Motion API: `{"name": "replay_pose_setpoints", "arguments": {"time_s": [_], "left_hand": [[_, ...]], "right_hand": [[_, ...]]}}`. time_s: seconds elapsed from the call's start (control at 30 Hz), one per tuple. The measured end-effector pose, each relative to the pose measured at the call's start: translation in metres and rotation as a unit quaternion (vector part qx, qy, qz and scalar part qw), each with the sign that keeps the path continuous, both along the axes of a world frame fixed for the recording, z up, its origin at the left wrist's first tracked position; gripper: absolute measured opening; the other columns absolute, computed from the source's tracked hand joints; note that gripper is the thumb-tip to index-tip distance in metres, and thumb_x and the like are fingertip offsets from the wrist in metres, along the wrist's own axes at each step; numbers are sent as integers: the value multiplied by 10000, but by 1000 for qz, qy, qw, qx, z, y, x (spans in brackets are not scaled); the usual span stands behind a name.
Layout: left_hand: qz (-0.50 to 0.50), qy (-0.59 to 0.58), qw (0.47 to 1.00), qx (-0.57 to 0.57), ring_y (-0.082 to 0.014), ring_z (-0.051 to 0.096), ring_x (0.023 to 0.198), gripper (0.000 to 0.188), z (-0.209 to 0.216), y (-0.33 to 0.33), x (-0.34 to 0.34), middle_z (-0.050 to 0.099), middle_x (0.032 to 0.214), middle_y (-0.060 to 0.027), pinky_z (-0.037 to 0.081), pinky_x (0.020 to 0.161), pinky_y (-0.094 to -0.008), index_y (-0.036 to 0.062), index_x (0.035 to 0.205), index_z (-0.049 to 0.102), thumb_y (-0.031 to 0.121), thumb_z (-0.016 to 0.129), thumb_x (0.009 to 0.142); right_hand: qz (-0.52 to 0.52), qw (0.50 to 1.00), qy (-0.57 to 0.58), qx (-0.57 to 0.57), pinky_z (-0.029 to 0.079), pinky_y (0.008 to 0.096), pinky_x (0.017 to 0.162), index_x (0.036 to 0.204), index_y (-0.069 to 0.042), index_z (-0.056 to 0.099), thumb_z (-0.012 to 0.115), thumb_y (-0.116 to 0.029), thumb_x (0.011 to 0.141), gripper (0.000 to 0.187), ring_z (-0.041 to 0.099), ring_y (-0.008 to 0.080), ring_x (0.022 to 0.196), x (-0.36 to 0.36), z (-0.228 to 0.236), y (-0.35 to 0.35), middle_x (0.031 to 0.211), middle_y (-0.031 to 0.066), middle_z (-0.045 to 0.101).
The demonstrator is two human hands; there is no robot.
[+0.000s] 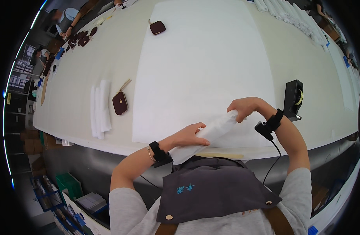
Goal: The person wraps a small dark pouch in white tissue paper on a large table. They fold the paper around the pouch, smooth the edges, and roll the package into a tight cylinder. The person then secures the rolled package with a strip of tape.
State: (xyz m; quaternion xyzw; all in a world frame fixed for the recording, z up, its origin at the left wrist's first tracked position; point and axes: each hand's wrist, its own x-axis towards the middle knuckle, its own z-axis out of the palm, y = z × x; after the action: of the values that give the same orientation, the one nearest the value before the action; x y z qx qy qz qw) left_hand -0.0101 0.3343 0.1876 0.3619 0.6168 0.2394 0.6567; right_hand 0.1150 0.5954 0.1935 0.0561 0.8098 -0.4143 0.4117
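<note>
A long white roll of soft, thin sheet material (218, 131) lies slantwise between my hands at the table's near edge. Its lower left end reaches down against my apron. My right hand (244, 107) is closed on the upper right end, where the material is bunched. Across the lower half, my left hand (189, 136) grips the roll, thumb on the near side and fingers on the far side; some fingertips are hidden. Beneath it spreads a large white sheet (203, 70). Left of the sheet sits a dark red zip pouch (120, 103) with a beige strap.
Another dark red pouch (157, 27) lies far off on the sheet. White rolls (100, 109) rest at the left, and a black tape dispenser (293, 100) stands at the right. More white rolls (289, 19) are piled far right. Several pouches (84, 40) lie near a co-worker (66, 21) far left.
</note>
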Motion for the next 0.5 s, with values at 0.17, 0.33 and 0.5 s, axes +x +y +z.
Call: {"name": "replay_pose_setpoints", "arguments": {"time_s": [0.17, 0.33, 0.5], "left_hand": [[71, -126, 989, 14, -160, 565, 915, 592, -15, -13, 23, 590, 1005, -120, 466, 794, -316, -29, 1181, 518, 279, 745, 730], [107, -242, 964, -6, -116, 562, 780, 536, -18, -16, 25, 577, 884, -58, 466, 708, -265, -10, 1122, 535, 259, 760, 716], [78, -315, 946, -19, -116, 581, 767, 512, -19, -14, 25, 577, 896, -56, 482, 683, -260, -15, 1114, 545, 243, 759, 727]], "right_hand": [[-281, 939, 58, -188, 495, 242, 542, 1125, -56, 626, 690, -109, 679, 453, 621, 119, 690, 24, 28, 21, 827, 51, 633], [-396, 863, 156, -273, 518, 252, 573, 1294, -115, 539, 726, -181, 727, 601, 659, 144, 785, 52, 25, 2, 1182, 140, 597], [-336, 863, 206, -318, 504, 251, 663, 1194, -123, 591, 644, -84, 796, 404, 621, 131, 824, 53, 18, -1, 1219, 44, 572]]}}
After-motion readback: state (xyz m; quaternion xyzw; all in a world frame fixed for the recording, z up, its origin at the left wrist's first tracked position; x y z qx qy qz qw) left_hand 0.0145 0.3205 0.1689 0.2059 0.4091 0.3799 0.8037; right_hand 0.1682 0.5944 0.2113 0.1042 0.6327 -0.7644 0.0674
